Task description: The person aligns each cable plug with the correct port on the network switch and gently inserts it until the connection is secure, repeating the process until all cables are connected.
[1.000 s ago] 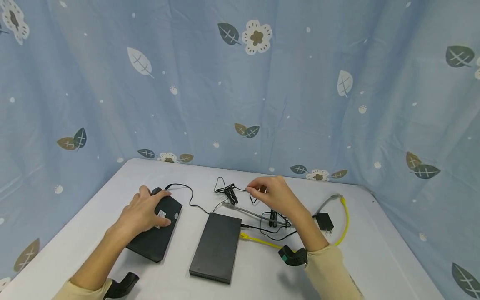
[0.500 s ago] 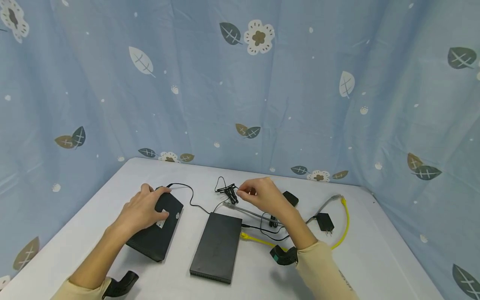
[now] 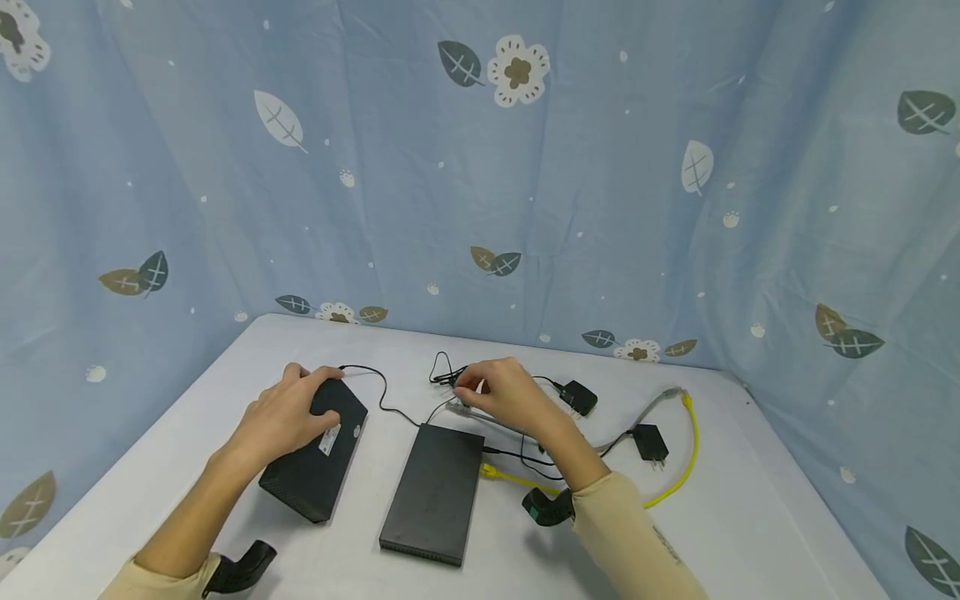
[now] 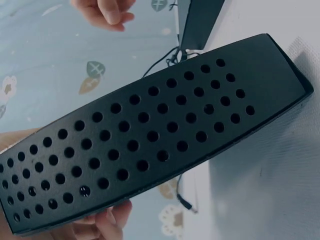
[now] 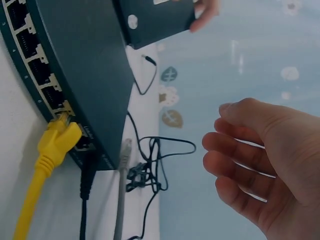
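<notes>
My left hand (image 3: 281, 421) grips a black box-shaped device (image 3: 311, 479), thumb on its labelled face and fingers at its far end. The device is tilted up off the table, and the left wrist view shows its perforated side (image 4: 145, 131). Beside it lies a black network switch (image 3: 433, 496); a yellow Ethernet cable (image 5: 42, 165) and a black power cord (image 5: 86, 185) are plugged into it. My right hand (image 3: 506, 396) hovers above a bundled black cord (image 5: 152, 165) and a grey Ethernet cable (image 5: 122, 185), fingers loosely bent around nothing.
Two black power adapters (image 3: 579, 398) lie on the right half of the white table (image 3: 750, 500). The yellow cable curves round to the grey cable's far end there. A loose barrel plug (image 4: 186, 204) lies by the tilted device. A patterned blue curtain (image 3: 600, 167) hangs behind.
My right hand has moved left over the cords, uncovering an adapter behind it. My left hand keeps hold of the black device, which has tilted slightly more.
</notes>
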Motion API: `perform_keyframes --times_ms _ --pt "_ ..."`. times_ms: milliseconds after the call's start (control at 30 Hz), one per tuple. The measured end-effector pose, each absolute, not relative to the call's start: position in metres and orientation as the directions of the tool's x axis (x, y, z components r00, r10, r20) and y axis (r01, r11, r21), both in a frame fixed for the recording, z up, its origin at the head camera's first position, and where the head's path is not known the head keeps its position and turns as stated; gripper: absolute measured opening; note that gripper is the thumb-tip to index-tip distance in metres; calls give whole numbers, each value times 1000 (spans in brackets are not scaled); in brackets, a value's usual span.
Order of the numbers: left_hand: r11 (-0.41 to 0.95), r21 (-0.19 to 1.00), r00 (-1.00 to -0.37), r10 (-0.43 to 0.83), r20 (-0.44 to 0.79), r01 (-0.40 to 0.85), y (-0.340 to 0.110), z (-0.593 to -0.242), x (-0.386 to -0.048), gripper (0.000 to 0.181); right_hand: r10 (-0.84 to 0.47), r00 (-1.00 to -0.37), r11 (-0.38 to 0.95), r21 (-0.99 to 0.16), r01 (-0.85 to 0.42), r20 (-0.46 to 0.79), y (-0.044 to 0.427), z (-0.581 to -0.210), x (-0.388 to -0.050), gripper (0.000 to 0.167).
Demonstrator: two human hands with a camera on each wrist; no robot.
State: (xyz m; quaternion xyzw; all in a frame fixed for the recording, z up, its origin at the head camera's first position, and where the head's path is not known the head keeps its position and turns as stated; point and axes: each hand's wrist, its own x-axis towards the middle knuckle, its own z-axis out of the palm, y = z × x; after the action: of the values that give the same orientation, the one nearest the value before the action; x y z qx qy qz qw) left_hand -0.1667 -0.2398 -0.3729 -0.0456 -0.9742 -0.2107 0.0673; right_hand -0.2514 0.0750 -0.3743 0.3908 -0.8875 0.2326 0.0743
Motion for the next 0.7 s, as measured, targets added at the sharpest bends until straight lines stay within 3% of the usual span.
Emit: perform_keyframes --times_ms 700 --pt "879 434 -973 117 199 194 -236 -371 -164 53 -713 -674 586 -362 -725 193 35 -391 -257 18"
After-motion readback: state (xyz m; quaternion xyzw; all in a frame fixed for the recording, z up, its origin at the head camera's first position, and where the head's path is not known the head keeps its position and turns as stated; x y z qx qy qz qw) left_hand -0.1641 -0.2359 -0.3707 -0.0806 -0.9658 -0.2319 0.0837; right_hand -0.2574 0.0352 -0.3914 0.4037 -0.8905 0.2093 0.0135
